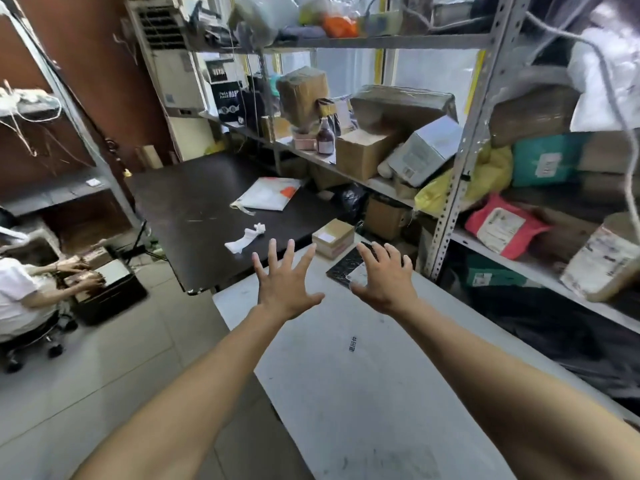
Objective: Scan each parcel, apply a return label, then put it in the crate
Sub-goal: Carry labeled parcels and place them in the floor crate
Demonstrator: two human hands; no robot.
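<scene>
Both bare forearms stretch forward over the pale grey table [363, 393]. Left hand [284, 289] hovers with fingers splayed wide, holding nothing. Right hand [384, 282] is likewise spread and empty, fingertips over a dark flat packet [346, 266] with a white label. At one o'clock from the left hand, just beyond the packet, sits a small cardboard parcel [333, 238]. Farther off at eleven o'clock, a white mailer [268, 194] lies on the black table [194, 202].

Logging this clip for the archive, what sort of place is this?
Probably a parcel stockroom or returns room: metal shelving crammed with taped cardboard boxes and labelled mailer bags, plus a white worktable.
</scene>
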